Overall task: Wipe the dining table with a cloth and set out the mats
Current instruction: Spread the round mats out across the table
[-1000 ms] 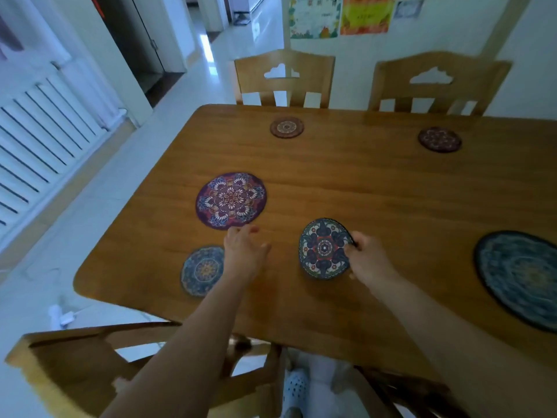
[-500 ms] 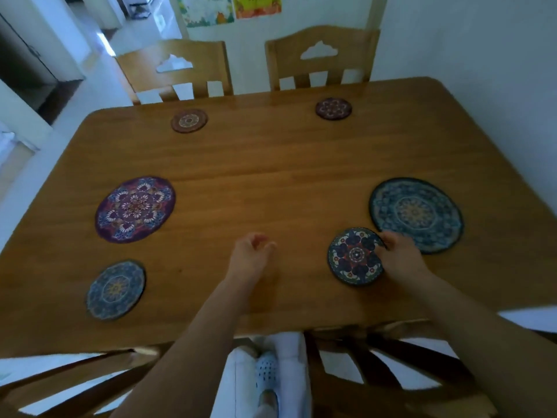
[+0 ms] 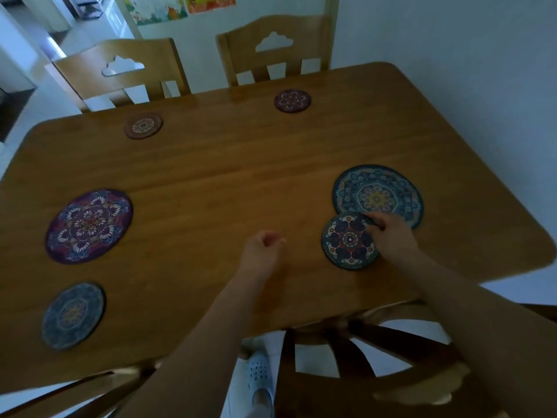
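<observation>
My right hand [image 3: 390, 236] grips the right edge of a small round patterned mat [image 3: 346, 241] that lies on the wooden dining table [image 3: 229, 182]. Its far edge touches or slightly overlaps a large blue round mat [image 3: 378, 193]. My left hand [image 3: 262, 251] hovers over the table's middle front, fingers curled loosely, holding nothing. A large purple mat [image 3: 89, 226] and a small blue mat [image 3: 73, 315] lie at the left. Two small dark red mats [image 3: 143, 125] [image 3: 292, 100] sit at the far side. No cloth is visible.
Two wooden chairs [image 3: 120, 73] [image 3: 274, 46] stand at the table's far side. Chair backs [image 3: 376, 357] are below me at the near edge. A white wall runs along the right; my white-shoed foot [image 3: 259, 375] shows on the floor.
My right hand slid the small patterned mat rightward across the table until it reached the large blue mat. My left hand left the left-hand mats and came to the middle. My view turned right.
</observation>
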{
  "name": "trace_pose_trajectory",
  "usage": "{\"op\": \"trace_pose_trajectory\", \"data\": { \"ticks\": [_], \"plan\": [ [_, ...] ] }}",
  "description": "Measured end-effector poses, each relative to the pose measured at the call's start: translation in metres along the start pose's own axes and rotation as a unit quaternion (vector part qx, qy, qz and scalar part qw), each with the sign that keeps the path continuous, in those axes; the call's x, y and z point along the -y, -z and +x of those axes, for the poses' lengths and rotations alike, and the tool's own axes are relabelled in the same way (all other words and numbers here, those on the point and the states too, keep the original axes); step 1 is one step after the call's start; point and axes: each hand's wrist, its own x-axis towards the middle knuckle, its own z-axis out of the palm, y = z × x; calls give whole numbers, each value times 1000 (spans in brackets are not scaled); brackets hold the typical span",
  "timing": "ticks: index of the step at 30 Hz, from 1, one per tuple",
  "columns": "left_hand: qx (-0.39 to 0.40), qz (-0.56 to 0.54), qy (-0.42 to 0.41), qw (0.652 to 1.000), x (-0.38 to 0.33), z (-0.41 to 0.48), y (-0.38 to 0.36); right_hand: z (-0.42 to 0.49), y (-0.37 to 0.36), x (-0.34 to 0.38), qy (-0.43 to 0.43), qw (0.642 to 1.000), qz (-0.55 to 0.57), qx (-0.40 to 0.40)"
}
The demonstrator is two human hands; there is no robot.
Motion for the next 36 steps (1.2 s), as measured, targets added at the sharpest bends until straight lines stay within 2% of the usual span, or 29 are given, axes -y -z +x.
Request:
{"op": "trace_pose_trajectory", "data": {
  "ticks": [2, 6, 9, 12, 15, 18, 21, 25, 28, 30, 32, 36],
  "plan": [
    [38, 11, -17, 999, -8, -5, -14, 9, 2, 3, 6, 1000, -16, -9],
    [160, 66, -76, 982, -21, -17, -46, 23, 6, 0, -22, 999, -45, 22],
    [202, 152, -150, 956, -21, -19, -65, 28, 16, -11, -56, 996, -64, -15],
    [188, 220, -196, 937, -20, -16, -76, 34, 26, -20, -160, 982, -70, -77],
    [123, 199, -174, 957, -29, -7, -80, 41, 30, -22, -280, 948, 70, -130],
    [88, 170, -147, 970, -41, 4, -86, 50, 33, -24, -329, 899, 242, -154],
    [69, 219, -157, 960, -47, 7, -93, 50, 36, -21, -357, 879, 273, -160],
    [68, 244, -173, 952, -40, 0, -102, 50, 39, -21, -285, 927, 193, -148],
    [65, 255, -174, 949, -36, -5, -106, 52, 47, -21, -165, 955, 97, -229],
    [61, 266, -173, 946, -37, -4, -107, 53, 52, -17, -99, 950, 76, -286],
    [60, 276, -171, 944, -38, -3, -107, 54, 55, -9, -63, 945, 109, -303],
    [58, 277, -174, 943, -38, -1, -106, 56, 53, 7, -85, 929, 214, -291]
  ]
}}
